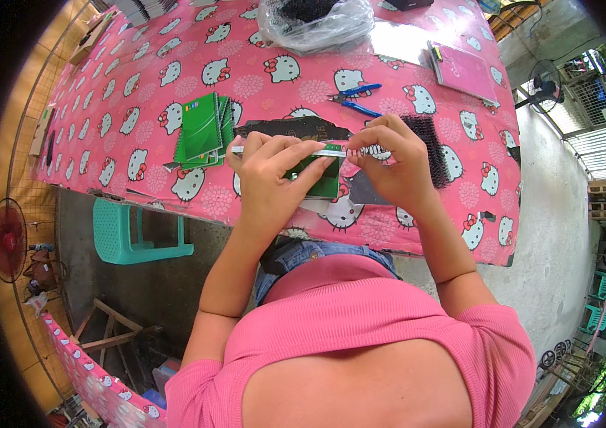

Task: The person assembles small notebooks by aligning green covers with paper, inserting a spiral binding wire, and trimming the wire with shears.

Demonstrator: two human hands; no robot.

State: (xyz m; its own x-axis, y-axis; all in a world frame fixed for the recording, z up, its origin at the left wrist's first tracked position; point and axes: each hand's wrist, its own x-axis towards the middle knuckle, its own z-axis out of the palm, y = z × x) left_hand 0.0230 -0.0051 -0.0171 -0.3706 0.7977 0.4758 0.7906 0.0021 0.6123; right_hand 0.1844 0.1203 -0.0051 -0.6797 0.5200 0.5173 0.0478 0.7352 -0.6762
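Pink cat-print table point(139, 85) under us. Our left hand point(271, 178) pinches green notebook point(321, 178) at near table edge; our right hand point(395, 160) grips white spiral binding point(349, 152) along its top. Risk, we judge: coil skipping holes, notebook slipping off edge.

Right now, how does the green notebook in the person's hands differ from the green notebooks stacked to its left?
The green notebook in hand is single, gripped by the left hand and right hand and partly hidden by them; the stacked green notebooks are several, fanned out and untouched on the pink tablecloth. The held one sits near the table edge, the stack farther in. Both have green covers.
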